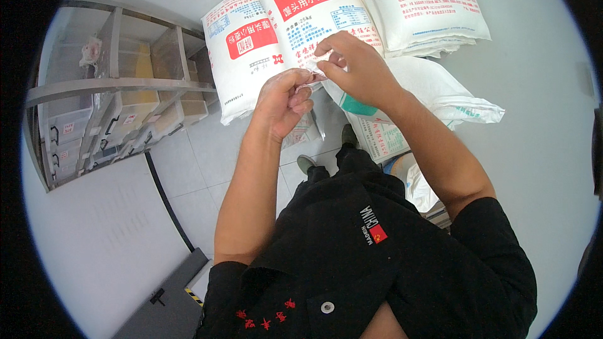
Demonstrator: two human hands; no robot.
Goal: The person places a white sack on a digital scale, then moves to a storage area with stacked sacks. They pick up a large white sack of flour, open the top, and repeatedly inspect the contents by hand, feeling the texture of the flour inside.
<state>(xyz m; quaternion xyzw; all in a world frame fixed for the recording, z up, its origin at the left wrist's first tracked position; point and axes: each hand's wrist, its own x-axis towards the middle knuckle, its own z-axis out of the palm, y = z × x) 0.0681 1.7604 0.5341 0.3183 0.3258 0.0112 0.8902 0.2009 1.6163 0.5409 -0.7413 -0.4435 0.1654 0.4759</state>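
Both of my hands meet in front of the stacked sacks. Between their fingertips is a thin piece of crumpled whitish plastic film [312, 67]. My left hand [288, 96] pinches its lower end with thumb and forefinger, the other fingers curled in. My right hand [355, 68] has its thumb and fingertips on the film's upper side. Just behind them stands a bulging white sack [301, 23] with red and blue printing. A similar sack [240, 56] leans at its left, with its printing upside down. Beneath my right forearm lies a slacker white sack [414, 82] with green print.
More filled sacks [433, 14] are stacked at the upper right. A metal shelf rack [118, 87] with clear plastic drawers [136, 103] runs along the left. Below my right arm is an open container [400, 169] with a white bag. My shoes stand on the tiled floor [202, 160].
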